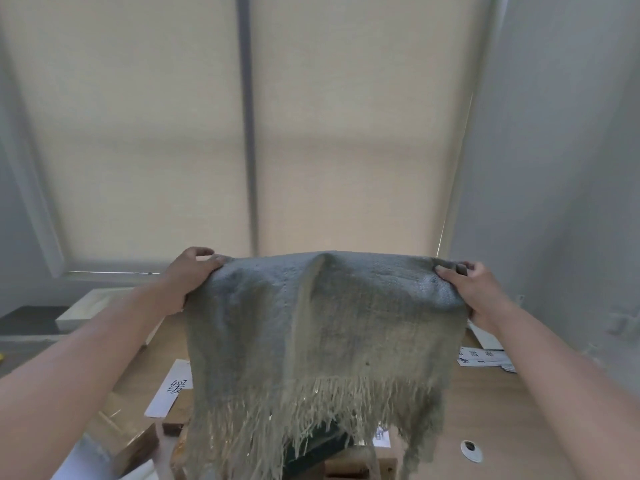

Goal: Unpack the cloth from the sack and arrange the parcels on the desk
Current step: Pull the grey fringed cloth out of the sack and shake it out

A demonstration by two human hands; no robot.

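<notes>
The grey fringed cloth (pixel 322 327) is held spread above the wooden desk (pixel 485 403). Its upper left corner is gripped by the left hand (pixel 188 275); its upper right corner is gripped by the right hand (pixel 474 285). The fringe hangs over parcels (pixel 131 441) lying on the desk.

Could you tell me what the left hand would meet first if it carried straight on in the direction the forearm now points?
Probably the beige window blind: the left hand, gripping the grey fringed cloth, points up and away over the desk. Depth is unclear.
</notes>
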